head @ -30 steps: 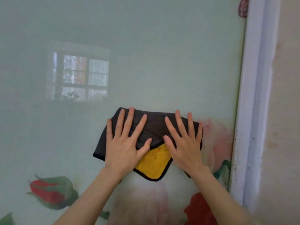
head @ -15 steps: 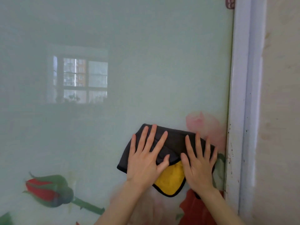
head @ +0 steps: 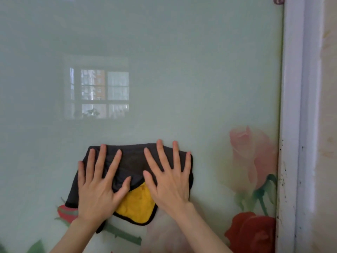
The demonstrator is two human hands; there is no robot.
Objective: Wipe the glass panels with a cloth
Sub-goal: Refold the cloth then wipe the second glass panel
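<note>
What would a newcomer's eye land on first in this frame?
The left hand and right hand, fingers spread flat, pressing a dark cloth with a yellow flap against the green glass panel, low and centre. Then the window reflection at mid-left and the pink rose and red rose at lower right, beside the white frame.

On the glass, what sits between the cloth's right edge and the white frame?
In the head view, only bare glass panel printed with a pink rose lies between the cloth and the white frame; no object is there.
</note>
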